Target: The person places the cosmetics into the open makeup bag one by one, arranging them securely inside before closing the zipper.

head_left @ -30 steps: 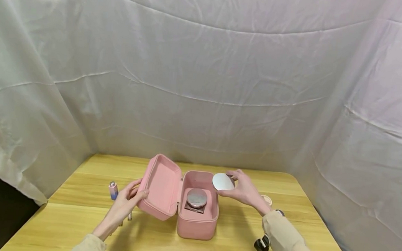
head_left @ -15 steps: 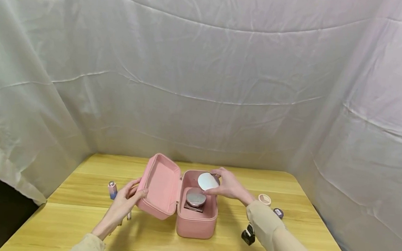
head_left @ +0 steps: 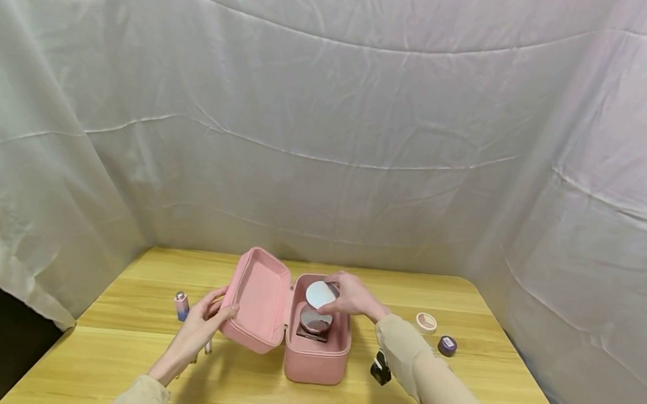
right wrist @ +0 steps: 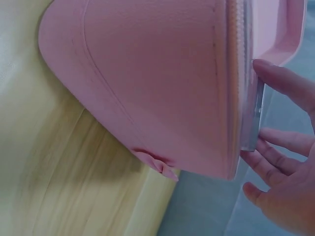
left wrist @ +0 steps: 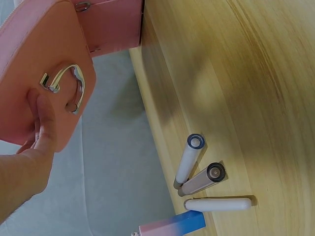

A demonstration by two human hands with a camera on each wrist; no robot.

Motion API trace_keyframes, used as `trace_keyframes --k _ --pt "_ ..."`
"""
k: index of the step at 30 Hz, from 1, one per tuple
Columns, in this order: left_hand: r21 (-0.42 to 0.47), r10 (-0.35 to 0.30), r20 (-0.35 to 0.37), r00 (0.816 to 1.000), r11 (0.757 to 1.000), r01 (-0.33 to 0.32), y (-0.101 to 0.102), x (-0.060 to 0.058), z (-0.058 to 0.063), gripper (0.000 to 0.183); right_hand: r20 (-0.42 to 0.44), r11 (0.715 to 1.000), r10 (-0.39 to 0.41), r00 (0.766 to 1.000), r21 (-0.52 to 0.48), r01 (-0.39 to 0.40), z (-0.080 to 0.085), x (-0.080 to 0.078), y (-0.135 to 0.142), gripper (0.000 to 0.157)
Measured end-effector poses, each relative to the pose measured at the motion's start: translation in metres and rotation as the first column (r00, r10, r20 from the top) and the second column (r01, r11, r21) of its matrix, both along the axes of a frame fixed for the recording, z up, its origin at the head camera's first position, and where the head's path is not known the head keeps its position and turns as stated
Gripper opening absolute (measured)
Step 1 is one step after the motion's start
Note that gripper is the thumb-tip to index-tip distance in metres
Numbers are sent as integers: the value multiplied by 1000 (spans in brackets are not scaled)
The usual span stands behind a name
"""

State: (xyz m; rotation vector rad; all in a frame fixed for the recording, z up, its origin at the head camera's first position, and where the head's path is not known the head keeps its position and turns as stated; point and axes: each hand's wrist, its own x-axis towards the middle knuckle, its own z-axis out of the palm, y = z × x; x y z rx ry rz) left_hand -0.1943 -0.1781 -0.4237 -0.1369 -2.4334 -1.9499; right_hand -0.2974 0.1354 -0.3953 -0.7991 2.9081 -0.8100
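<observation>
A pink cosmetic case [head_left: 316, 368] stands on the table with its lid [head_left: 262, 300] tipped open to the left. My left hand [head_left: 203, 325] grips the lid's outer edge, thumb on the inside; in the left wrist view its fingers lie beside the lid's handle [left wrist: 78, 81]. Between thumb and fingers, my right hand [head_left: 353, 298] pinches a round mirrored compact [head_left: 319, 294], tilted over the case's opening. Its edge shows at the case's rim in the right wrist view. Inside the case another round silver compact [head_left: 316, 320] lies on a dark flat palette [head_left: 311, 335].
Right of the case are a black object [head_left: 381, 370], a round cream-rimmed pan [head_left: 426, 322] and a purple jar [head_left: 447, 345]. On the left lie a pink-and-blue bottle [left wrist: 172, 224] and several slim tubes [left wrist: 219, 204]. Pale curtains [head_left: 326, 165] hang behind the table.
My right hand has carried the round compact leftward from beside the case to over its opening. My left hand keeps its hold on the lid.
</observation>
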Motion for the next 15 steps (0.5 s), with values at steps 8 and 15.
trace_keyframes --k 8,15 --pt "0 -3 -4 1000 1000 3 0 -1 0 62 66 1000 9 998 6 -9 -8 -6 -6 65" --pt "-2 2 1 1000 1000 -2 0 -1 0 62 91 1000 20 996 -9 -20 -10 -6 -11 59"
